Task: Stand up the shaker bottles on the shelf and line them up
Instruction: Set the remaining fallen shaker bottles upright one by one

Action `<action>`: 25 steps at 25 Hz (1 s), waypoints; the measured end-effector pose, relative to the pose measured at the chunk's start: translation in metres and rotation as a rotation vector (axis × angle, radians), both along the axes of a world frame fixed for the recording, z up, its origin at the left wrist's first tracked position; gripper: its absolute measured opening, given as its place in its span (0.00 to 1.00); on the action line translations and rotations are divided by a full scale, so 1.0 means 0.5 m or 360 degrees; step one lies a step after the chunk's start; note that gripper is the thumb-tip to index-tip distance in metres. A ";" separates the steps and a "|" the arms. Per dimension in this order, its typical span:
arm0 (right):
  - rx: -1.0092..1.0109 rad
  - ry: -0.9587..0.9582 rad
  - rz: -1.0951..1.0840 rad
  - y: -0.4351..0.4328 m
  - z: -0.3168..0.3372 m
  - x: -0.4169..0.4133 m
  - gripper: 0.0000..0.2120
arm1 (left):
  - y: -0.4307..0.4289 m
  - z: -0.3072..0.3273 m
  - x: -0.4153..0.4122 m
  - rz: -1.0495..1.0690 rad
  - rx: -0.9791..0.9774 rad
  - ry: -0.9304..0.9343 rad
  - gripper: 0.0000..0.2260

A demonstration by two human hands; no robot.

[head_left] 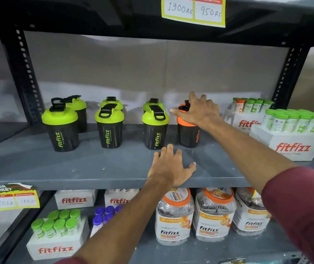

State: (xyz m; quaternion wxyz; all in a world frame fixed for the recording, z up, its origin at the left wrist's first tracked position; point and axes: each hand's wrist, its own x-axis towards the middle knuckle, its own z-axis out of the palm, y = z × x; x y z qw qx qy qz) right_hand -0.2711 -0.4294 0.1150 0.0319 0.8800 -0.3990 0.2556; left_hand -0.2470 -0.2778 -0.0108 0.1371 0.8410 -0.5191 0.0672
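Several black shaker bottles stand upright on the grey shelf [76,168] in two rows. Green-lidded ones stand at the left [62,128], the middle [110,127] and centre-right [155,128], each with another green-lidded bottle behind it. An orange-lidded shaker bottle [188,133] stands furthest right. My right hand [199,110] grips its orange lid from above. My left hand [171,166] lies flat on the shelf with fingers spread, just in front of the centre-right green bottle, holding nothing.
White fitfizz boxes of green-capped tubes [293,134] stand at the shelf's right end. Below are clear jars with orange lids [175,216] and more tube boxes [57,235]. Price tags hang above [193,11] and at the lower left [13,197]. Black uprights [24,73] frame the shelf.
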 end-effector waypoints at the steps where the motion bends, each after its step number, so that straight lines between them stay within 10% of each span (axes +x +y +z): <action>1: 0.0010 0.0061 -0.0022 0.002 0.004 0.005 0.41 | 0.001 0.000 -0.001 0.0001 0.0007 0.0005 0.32; 18: 0.0117 -0.0104 -0.0058 -0.017 -0.035 -0.051 0.42 | 0.005 -0.004 -0.002 -0.0014 -0.0183 0.0118 0.31; 25: 0.0443 -0.1195 0.0242 0.008 -0.106 -0.094 0.52 | 0.014 0.014 0.027 0.0306 -0.1219 0.0799 0.28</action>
